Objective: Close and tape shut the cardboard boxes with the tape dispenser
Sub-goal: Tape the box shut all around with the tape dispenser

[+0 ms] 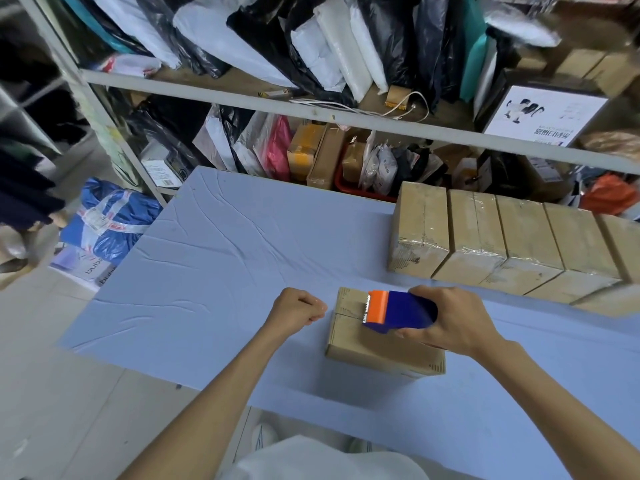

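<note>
Standing by the blue-covered table (214,258), I can see a row of taped boxes (498,237) lined up side by side along the far right, their tops and ends shiny with clear tape, so a good share of the job looks finished. One small cardboard box (374,344) sits alone near the front edge, flaps down, and this seems to be the one in hand. The right hand (446,320) is wrapped around the blue tape dispenser (401,311), holding it low over the top of the box with its orange toothed end pointing left toward the far-left corner. The left hand (298,310) is curled into a loose fist just beside the box, not touching it and holding nothing that I can make out. Whether any tape is already down on this box I cannot tell; its seam still looks bare to me, so the sealing pass appears to be what remains
</note>
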